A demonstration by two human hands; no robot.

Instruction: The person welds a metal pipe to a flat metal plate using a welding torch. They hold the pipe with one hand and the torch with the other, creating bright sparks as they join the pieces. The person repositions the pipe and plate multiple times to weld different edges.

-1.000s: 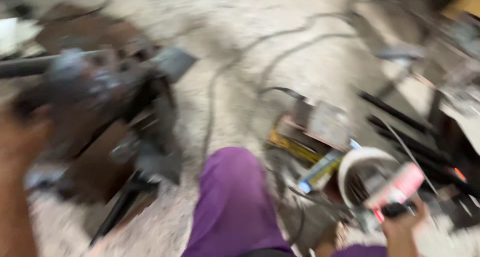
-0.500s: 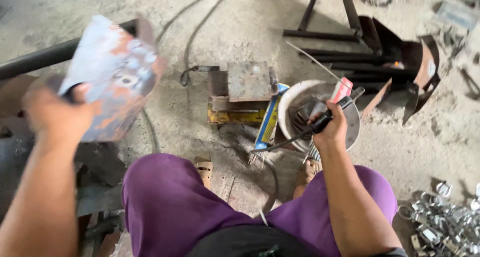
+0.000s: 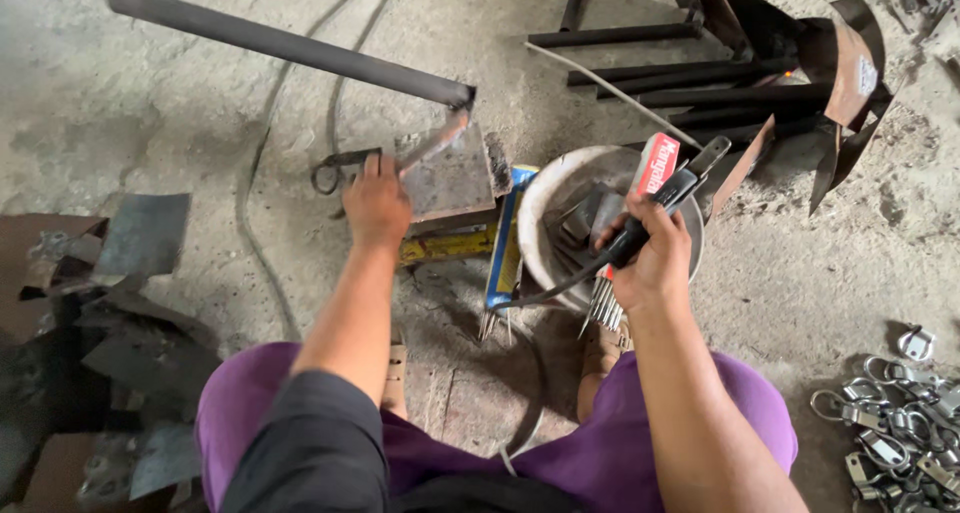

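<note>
Steel plate, white bowl, metal rings nearby

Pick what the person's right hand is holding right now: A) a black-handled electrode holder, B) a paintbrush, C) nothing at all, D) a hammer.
A: the right hand is closed around a black-handled electrode holder, held over the white bucket, with a cable running from the handle, while the left hand rests at the metal plate.

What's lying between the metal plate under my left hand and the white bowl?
In the head view, a long blue box lies on the floor between the metal plate by the left hand and the white bowl.
</note>
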